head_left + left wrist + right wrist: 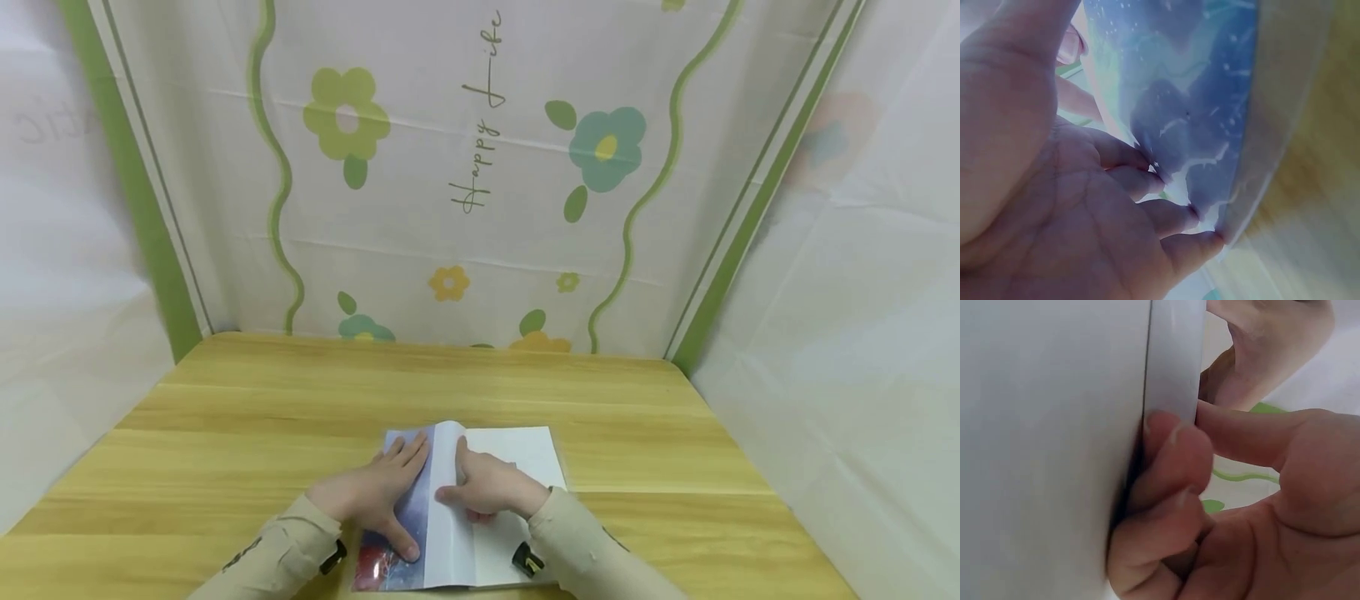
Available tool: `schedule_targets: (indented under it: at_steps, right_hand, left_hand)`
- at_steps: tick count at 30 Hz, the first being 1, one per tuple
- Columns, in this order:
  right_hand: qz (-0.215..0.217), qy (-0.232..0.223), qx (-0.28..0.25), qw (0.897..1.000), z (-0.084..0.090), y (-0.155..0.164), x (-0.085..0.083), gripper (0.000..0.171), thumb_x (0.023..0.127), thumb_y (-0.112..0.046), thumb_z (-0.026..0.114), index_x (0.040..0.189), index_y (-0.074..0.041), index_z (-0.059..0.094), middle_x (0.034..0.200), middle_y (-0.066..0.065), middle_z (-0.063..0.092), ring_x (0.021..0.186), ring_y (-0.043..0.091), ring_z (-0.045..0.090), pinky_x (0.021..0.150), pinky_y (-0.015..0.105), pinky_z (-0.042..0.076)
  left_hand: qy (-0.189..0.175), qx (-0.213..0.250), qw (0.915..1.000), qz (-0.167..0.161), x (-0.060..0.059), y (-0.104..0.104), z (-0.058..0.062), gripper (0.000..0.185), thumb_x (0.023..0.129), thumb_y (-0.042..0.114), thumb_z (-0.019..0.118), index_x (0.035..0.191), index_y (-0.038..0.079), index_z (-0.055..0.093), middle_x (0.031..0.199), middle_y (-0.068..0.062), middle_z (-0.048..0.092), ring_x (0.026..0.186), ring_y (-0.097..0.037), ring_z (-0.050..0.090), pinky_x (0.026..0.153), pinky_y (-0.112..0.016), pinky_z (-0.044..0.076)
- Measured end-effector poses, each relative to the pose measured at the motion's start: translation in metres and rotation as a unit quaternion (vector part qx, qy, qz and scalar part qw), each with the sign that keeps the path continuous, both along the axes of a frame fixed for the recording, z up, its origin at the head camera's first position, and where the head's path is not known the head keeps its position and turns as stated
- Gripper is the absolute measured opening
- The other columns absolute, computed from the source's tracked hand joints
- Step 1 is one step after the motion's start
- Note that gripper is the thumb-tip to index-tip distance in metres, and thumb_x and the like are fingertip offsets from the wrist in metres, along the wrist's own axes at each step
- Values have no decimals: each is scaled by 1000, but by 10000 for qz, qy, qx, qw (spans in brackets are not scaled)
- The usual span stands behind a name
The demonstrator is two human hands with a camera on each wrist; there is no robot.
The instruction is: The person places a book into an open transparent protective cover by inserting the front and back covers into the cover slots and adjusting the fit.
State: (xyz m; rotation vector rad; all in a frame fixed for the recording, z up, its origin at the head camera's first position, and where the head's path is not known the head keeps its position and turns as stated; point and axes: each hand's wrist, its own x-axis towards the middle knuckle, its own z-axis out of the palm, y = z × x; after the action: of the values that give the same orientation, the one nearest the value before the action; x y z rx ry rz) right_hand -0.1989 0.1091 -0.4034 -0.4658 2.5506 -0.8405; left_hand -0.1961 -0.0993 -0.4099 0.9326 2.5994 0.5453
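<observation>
Head view shows me the open book lying at the near edge of the wooden table. My left hand presses flat-fingered on its blue cover; my right hand pinches a lifted white page.

a wooden table stands against a flower-printed cloth backdrop with white side sheets.

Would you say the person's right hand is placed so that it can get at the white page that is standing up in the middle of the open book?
Probably yes: the right hand already rests on the open book, fingers against the raised page; nothing lies between them.
</observation>
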Motion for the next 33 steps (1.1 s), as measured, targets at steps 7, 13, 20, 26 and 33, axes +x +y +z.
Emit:
schedule_targets:
  at_steps: [7, 13, 20, 26, 33]
  right_hand:
    - [-45, -322, 2, 9995, 2, 3, 0, 92, 95, -32, 67, 153, 9, 9, 56, 11, 61, 40, 18, 52, 40, 31, 48]
    - [-34, -488, -14, 9988, 3, 3, 0, 91, 96, -31, 65, 153, 8, 7, 55, 13, 61, 39, 18, 52, 38, 33, 49]
    - [23, -184, 9, 9998, 1, -2, 4, 91, 95, -29, 67, 151, 12, 9, 52, 11, 60, 35, 16, 50, 37, 31, 47]
    - [66, -152, -3, 9999, 2, -2, 3, 91, 94, -29, 68, 151, 12, 9, 53, 11, 60, 35, 15, 49, 36, 29, 46]
    - [166, -524, -200, 9983, 4, 4, -1, 86, 97, -24, 63, 151, 12, 6, 56, 13, 62, 38, 16, 50, 38, 30, 46]
  left_hand:
    - [-50, -40, 10000, -50, -5, -1, -3, 135, 62, 60, 86, 153, -8, 13, 159, -26, 6, 142, -50, 4, 114, -59, 13]
    - [-16, -103, 9999, -18, -5, 0, -1, 136, 61, 60, 85, 153, -8, 13, 160, -25, 6, 142, -50, 5, 114, -58, 12]
    - [-11, -92, 9999, 42, -2, 0, -1, 137, 59, 59, 86, 153, -8, 12, 160, -25, 6, 142, -50, 5, 114, -58, 13]
    - [52, -37, 10000, 72, -2, 0, -2, 138, 58, 59, 87, 152, -9, 12, 159, -26, 6, 142, -51, 6, 113, -59, 13]
    - [-73, -28, 10000, 4, -4, -1, -2, 136, 61, 59, 85, 153, -7, 11, 160, -24, 5, 142, -49, 4, 114, -58, 13]
